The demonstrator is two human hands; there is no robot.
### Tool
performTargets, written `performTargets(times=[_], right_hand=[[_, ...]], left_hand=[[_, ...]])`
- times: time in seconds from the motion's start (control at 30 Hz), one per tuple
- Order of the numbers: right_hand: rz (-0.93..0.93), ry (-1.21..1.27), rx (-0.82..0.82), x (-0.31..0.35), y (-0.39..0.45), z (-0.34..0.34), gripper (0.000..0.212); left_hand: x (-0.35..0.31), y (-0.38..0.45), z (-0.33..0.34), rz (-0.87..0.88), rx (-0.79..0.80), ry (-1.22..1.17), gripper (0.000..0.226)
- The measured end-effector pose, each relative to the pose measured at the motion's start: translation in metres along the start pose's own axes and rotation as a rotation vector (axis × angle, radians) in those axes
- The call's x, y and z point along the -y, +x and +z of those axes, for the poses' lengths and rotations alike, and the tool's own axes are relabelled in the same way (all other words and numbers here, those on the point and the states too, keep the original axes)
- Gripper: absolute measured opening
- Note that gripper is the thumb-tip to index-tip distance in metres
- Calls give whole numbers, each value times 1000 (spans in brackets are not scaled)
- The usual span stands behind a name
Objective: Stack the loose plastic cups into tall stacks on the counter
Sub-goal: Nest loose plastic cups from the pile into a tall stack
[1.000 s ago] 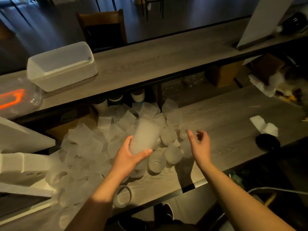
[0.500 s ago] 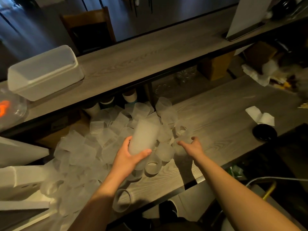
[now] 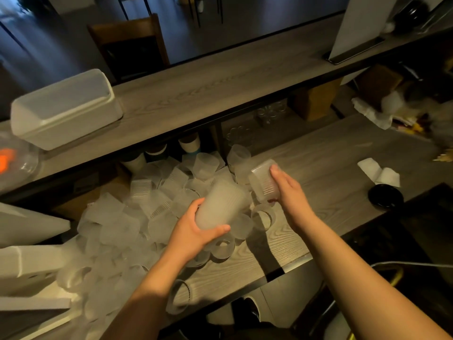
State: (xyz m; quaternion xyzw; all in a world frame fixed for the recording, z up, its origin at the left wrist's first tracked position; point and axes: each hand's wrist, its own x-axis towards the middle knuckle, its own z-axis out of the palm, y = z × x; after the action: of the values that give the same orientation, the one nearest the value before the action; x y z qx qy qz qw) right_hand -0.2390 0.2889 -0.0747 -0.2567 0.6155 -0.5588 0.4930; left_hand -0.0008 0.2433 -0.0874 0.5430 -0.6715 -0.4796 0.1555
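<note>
A: In the head view, what does the left grip [image 3: 196,231] hold?

B: It is grasping a stack of cups [image 3: 220,204]. The fingers and the thumb curl around the lower part of it. The stack leans up and to the right, above the pile of loose cups [image 3: 137,217].

A: And the right grip [image 3: 288,190]?

B: It is grasping a single cup [image 3: 263,181], just to the right of the top of the stack. The cup is tilted and is lifted above the pile. I cannot tell if it touches the stack.

A: Where is the pile?

B: It lies on the bench [image 3: 318,192], and it spreads from under the stack to the left and toward the near edge. One cup [image 3: 180,296] lies on its side at that edge, below the stack.

A: What else is there?

B: Far right of the stack, on the bench, is a black round lid [image 3: 386,198] with a white folded paper [image 3: 378,171] beside it. On the upper shelf [image 3: 208,94], up and left of the stack, stands a white plastic box [image 3: 66,107].
</note>
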Motion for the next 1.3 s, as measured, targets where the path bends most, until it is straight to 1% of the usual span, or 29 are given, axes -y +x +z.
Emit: performTargets(times=[0.03,0.13,0.2,0.27,0.37,0.47,0.57,0.63,0.7,0.77,0.8,0.83,0.87,0.9,0.97,1.03,1.1,1.13,1.23,1.3], right_hand=[[-43,-11,44,5,0,5,35],[-110,-165,121,10,2,21,56],[-152,-284,136,9,2,27,52],[-206,-323,148,8,0,32,47],[-242,-394,161,6,-2,34,46],[-213,-507,251,-2,-3,41,53],[-133,-475,386,-9,-7,51,62],[-86,-433,417,-12,-8,52,66],[-71,-379,364,-17,-4,49,72],[-70,-316,207,-28,3,43,75],[-65,-291,113,-35,9,38,68],[-59,-284,24,-43,14,32,55],[-49,-301,-51,-54,20,23,43],[-31,-333,-111,-64,24,14,37],[35,-416,-208,-88,30,-4,37],[106,-524,-279,-109,31,-20,43],[161,-626,-303,-127,31,-31,53],[186,-672,-284,-134,32,-34,61],[254,-781,-143,-149,36,-38,83],[235,-850,-64,-156,39,-36,92]], left_hand=[[-1,-1,0,11,1,13,80],[0,-4,-2,51,14,50,85],[1,-6,-5,56,15,61,85],[1,-8,-8,64,4,67,82],[4,-11,-14,74,0,99,82],[6,-13,-14,74,-3,98,83],[7,-13,-13,57,-20,86,82],[10,-12,-13,39,-5,81,84],[11,-11,-13,14,-6,48,87],[9,-11,-13,-11,-37,3,89],[6,-11,-12,-20,-51,-21,90],[4,-11,-12,-29,-63,-46,92],[2,-10,-13,-39,-70,-72,93],[2,-9,-13,-46,-74,-96,93],[2,-7,-14,-53,-72,-127,95],[5,-6,-16,-54,-67,-137,95],[6,-6,-17,-52,-59,-143,96],[6,-7,-17,-53,-58,-141,96],[8,-7,-18,-54,-66,-141,95],[9,-7,-19,-49,-77,-166,89]])
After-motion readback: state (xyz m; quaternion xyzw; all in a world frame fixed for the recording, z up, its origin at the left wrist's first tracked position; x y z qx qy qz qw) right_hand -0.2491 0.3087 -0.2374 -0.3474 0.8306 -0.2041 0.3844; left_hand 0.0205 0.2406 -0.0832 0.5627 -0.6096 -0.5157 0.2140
